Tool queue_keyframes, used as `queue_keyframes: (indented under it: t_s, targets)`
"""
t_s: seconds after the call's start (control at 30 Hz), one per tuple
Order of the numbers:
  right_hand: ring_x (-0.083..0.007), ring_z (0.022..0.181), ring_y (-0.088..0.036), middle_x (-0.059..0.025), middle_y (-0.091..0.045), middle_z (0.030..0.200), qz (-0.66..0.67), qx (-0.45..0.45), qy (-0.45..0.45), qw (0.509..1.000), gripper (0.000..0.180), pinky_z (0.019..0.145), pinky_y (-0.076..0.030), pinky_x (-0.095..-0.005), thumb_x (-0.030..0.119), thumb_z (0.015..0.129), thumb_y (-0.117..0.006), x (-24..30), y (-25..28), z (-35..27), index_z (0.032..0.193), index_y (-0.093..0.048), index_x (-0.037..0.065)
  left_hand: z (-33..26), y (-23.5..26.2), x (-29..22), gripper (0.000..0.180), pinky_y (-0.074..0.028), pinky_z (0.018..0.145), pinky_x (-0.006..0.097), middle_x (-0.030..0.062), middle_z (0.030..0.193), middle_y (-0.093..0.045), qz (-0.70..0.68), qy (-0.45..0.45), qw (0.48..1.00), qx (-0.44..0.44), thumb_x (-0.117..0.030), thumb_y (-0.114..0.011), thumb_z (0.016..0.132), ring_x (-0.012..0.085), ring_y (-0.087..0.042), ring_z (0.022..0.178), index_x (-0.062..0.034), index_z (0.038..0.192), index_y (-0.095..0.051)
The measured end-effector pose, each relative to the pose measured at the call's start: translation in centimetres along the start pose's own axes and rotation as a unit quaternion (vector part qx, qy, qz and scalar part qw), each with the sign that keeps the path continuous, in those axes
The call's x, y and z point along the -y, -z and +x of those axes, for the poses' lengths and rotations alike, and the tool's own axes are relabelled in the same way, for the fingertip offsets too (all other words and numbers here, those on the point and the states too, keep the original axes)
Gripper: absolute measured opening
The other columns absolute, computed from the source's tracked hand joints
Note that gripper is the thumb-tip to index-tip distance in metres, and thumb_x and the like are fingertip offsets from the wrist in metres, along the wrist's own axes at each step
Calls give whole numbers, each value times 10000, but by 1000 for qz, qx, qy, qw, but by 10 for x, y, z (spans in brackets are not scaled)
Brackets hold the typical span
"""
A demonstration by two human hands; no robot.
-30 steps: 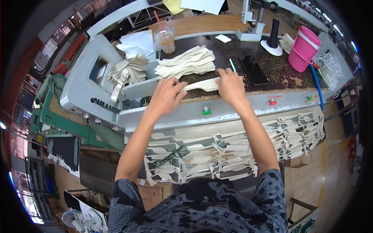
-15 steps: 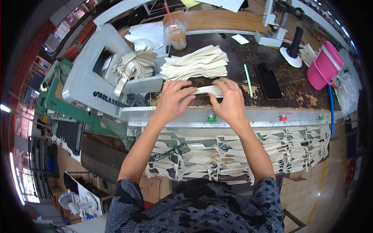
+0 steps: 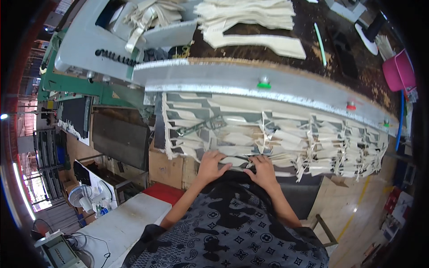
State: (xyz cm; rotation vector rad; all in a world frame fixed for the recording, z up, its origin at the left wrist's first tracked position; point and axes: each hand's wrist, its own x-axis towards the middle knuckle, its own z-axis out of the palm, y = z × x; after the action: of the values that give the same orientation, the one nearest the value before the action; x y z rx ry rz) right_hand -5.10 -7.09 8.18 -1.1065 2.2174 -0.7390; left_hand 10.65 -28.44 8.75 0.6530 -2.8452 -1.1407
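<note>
Low in front of my body, my left hand (image 3: 212, 167) and my right hand (image 3: 262, 171) are side by side at the near edge of the cut-out cream sheets (image 3: 286, 138). Thumbs and fingers are bent around that edge, and a pale strip of it spans the gap between them. Up on the dark tabletop (image 3: 250, 53) lies a single cream cut piece (image 3: 263, 43), broader at its right end. Behind it sits a layered stack of similar pieces (image 3: 250, 15). Neither hand touches these.
At left stands a grey machine body (image 3: 80, 49) with more cream pieces (image 3: 154, 18) in it. Green (image 3: 264, 85) and red (image 3: 351, 106) buttons sit on the table's front rail. A light green pen-like stick (image 3: 320, 43), a dark phone (image 3: 343, 53) and a pink bucket (image 3: 399, 71) are at right.
Both hands have left the tabletop and come down toward my body, onto the sheets' near edge. The cream piece they held now lies on the table. The view has tilted downward.
</note>
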Motion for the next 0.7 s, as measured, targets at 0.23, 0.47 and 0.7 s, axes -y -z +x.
queue_keyframes:
  t_s: [0.23,0.47,0.7]
  targets:
    - [-342,1014,-600,-97,-688,1049,-45,-54,-40,997,464,905,-451,-457,386,773,-902,18,-18,-26,1075,-737,75,-24,-3,14,298,-463,868,481,133,947,-641,-55,-67,996,-14,-294,-817,886,375,-625,976,-41,1024,-741]
    - [-292,877,-725,-123,-776,913,74,5,-75,994,424,856,-568,-397,333,802,-916,-2,-27,-41,1034,-771,9,-54,-11,42,273,-510,952,450,140,1021,-716,-128,-49,989,47,-257,-845,872,336,-675,1032,-61,1050,-779]
    - [-346,1004,-742,-199,-769,1049,59,-223,26,973,333,913,-568,-400,225,899,-828,-24,-15,73,1118,-747,-13,-4,-10,51,581,-532,910,476,142,1195,-631,88,-41,984,-150,-215,-888,794,379,-655,1068,-86,1312,-659]
